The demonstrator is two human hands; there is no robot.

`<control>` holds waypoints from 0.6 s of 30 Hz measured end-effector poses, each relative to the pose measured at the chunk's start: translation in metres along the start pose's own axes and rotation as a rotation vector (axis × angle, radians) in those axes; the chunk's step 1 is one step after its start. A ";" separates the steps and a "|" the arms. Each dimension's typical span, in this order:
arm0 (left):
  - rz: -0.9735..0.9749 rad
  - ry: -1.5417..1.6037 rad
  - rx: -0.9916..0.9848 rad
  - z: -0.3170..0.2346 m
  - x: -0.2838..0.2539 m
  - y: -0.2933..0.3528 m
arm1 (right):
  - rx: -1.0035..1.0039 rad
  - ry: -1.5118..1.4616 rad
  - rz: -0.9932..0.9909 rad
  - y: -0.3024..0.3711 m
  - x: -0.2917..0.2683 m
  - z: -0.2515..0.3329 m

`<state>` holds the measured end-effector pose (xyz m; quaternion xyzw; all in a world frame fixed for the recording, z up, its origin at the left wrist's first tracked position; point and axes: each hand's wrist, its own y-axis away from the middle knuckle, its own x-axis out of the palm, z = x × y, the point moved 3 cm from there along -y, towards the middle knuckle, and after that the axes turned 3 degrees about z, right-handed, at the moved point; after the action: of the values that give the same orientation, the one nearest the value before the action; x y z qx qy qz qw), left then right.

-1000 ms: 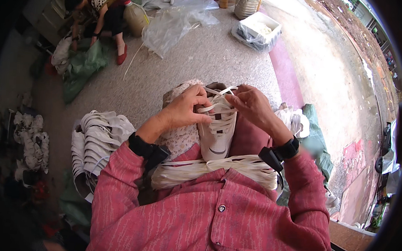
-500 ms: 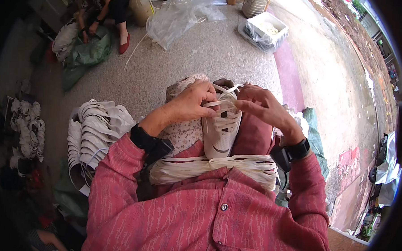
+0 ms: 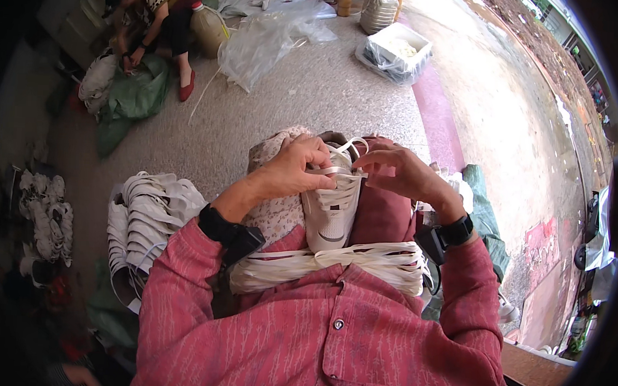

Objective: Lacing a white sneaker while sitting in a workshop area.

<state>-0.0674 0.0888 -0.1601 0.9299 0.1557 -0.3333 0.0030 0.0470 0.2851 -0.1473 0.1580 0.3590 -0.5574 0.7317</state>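
A white and beige lace-up shoe (image 3: 331, 220) is held upright between my thighs, its toe pointing toward me. My left hand (image 3: 291, 167) is closed in a pinch on the flat white shoelace (image 3: 340, 171) over the tongue. At the shoe's right side, the curled fingers of my right hand (image 3: 408, 174) pinch at the same lace beside the upper eyelets; the fingertips are partly hidden. A loose lace loop stands up near the shoe's collar. Across my lap lies a thick bundle of flat white laces (image 3: 268, 268).
Nested white shoe uppers (image 3: 155, 210) are stacked at my left, with more shoes (image 3: 46, 216) farther left. Another person (image 3: 154, 21) sits at the far left by a green sack (image 3: 137, 92). Clear plastic sheeting (image 3: 260, 49) and a white tub (image 3: 401, 45) lie ahead.
My right hand has drawn slightly back and down from the collar toward the upper eyelets. The left hand keeps its pinch on the lace. The whole view has shifted slightly.
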 end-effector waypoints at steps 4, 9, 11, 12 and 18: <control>0.061 0.172 -0.072 -0.001 -0.003 -0.002 | -0.087 0.011 -0.100 -0.002 0.008 -0.010; 0.096 0.394 -0.237 -0.001 0.001 -0.002 | 0.056 0.194 -0.315 -0.007 0.017 -0.003; 0.102 0.435 -0.262 -0.002 0.001 -0.002 | 0.012 0.246 -0.383 -0.009 0.024 -0.002; 0.104 0.453 -0.272 -0.004 0.001 -0.001 | -0.035 0.300 -0.442 -0.009 0.025 0.000; 0.160 0.421 -0.283 -0.007 -0.001 -0.001 | 0.245 -0.646 -0.078 -0.007 0.023 -0.034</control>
<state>-0.0639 0.0901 -0.1535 0.9784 0.1241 -0.1059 0.1268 0.0317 0.2884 -0.1861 0.0462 0.0450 -0.6450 0.7615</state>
